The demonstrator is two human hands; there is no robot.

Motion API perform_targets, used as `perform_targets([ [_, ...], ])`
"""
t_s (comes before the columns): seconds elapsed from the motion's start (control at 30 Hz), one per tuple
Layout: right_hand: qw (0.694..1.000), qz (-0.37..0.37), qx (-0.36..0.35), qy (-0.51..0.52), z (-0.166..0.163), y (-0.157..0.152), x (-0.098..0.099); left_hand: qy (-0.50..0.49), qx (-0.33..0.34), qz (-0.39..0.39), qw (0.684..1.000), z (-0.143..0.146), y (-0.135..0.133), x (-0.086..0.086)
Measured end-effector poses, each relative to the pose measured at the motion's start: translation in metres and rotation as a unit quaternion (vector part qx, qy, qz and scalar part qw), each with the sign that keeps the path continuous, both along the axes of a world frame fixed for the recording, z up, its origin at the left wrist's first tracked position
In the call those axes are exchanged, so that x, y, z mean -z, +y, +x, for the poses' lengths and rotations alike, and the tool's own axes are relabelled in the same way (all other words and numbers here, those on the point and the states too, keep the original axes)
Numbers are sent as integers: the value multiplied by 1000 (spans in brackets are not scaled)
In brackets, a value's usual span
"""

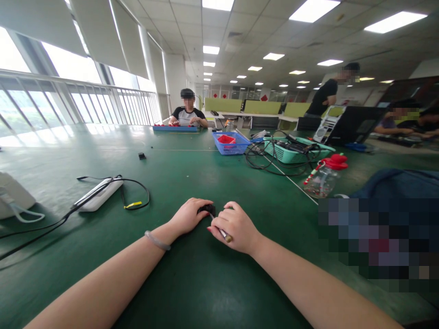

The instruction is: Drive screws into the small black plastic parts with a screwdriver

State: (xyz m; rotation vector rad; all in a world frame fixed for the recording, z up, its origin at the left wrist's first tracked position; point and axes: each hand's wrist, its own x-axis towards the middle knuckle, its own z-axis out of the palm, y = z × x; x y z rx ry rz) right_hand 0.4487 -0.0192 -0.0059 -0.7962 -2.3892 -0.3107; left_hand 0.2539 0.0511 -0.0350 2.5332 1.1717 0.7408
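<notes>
My left hand [190, 216] is closed on a small black part [207, 208], held low over the green table [164, 278]. Its fingers cover much of that part, so its kind is unclear. In my right hand [236, 227] is a slim, pen-like tool [225, 235] with a silvery shaft and a brownish-gold rear end. The tool's front end points at the black part; whether the two touch is hard to tell. A grey band [157, 241] circles my left wrist.
To the left lie a white power strip [99, 195] with black cables and a small black block [141, 156]. Farther off stand a blue basket [232, 147], a green basket [291, 156] and a red-capped bottle [324, 178]. Across the table sits a person [188, 116] behind a blue tray [174, 129].
</notes>
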Motion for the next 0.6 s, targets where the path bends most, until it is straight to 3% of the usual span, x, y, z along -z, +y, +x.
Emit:
perform_targets([
  [0.6, 999, 14, -26, -24, 2, 0, 0, 4, 6, 4, 1000, 0, -1, -2],
])
